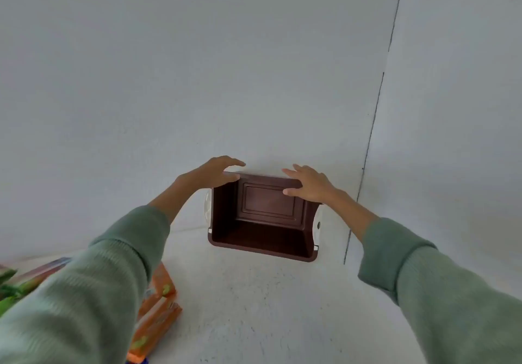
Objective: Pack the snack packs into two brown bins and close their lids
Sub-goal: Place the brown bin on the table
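An empty brown bin (258, 238) stands tipped on the white surface next to the wall, its open mouth facing me. No lid is on it. My left hand (214, 173) holds its upper left corner, thumb on the rim and fingers arched over the edge. My right hand (309, 184) holds the upper right rim, thumb inside and fingers over the top. Orange snack packs (158, 307) lie at the lower left, partly hidden by my left sleeve. Green snack packs (8, 287) show at the far left edge.
White latches sit on the bin's sides, the left latch (208, 208) and the right latch (317, 226). A grey-white wall (254, 81) rises right behind the bin, with a dark vertical seam (367, 151) to its right.
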